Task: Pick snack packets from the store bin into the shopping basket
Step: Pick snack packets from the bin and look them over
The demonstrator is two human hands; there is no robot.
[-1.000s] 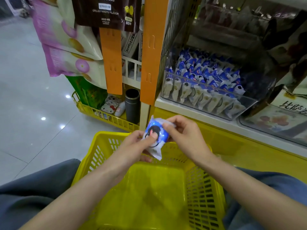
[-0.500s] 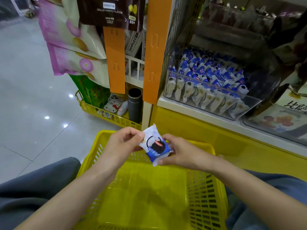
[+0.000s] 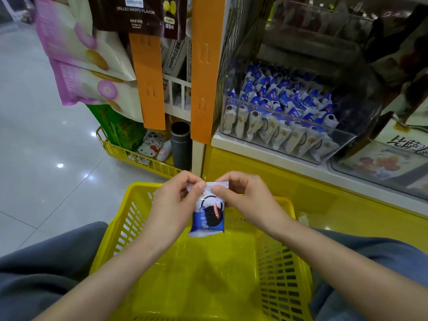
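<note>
Right over the yellow shopping basket (image 3: pixel 281 290) hangs one snack packet (image 3: pixel 209 216), blue and white with a dark round biscuit printed on its front. It is upright and held in the air by its crimped top edge, and its lower end is clear of the basket floor. The left hand (image 3: pixel 174 206) pinches the top left corner between thumb and curled fingers. The right hand (image 3: pixel 246 200) pinches the top right corner in the same way, so both hands grip the same packet and their thumbs nearly meet at the seal. The basket sits low between two grey trouser legs (image 3: pixel 48 265), with its far rim just under the hands.

Behind the hands and to the right, a clear plastic bin (image 3: pixel 345 144) stands on a white shelf edge (image 3: pixel 261 156) above a yellow base. The bin is packed with rows of the same blue and white packets (image 3: pixel 284 100). Beside it on the right lies another clear box (image 3: pixel 361 177) with printed packs inside. Two orange strips (image 3: pixel 149 86) hang left of the bin. Pink and cream bags (image 3: pixel 88 66) and a dark brown bag (image 3: pixel 139 17) hang further left. Below them a small yellow wire basket (image 3: pixel 129 157) on the grey tiled floor (image 3: pixel 34 135) holds a dark tube (image 3: pixel 180 147) and a cartoon cat case (image 3: pixel 150 147).
</note>
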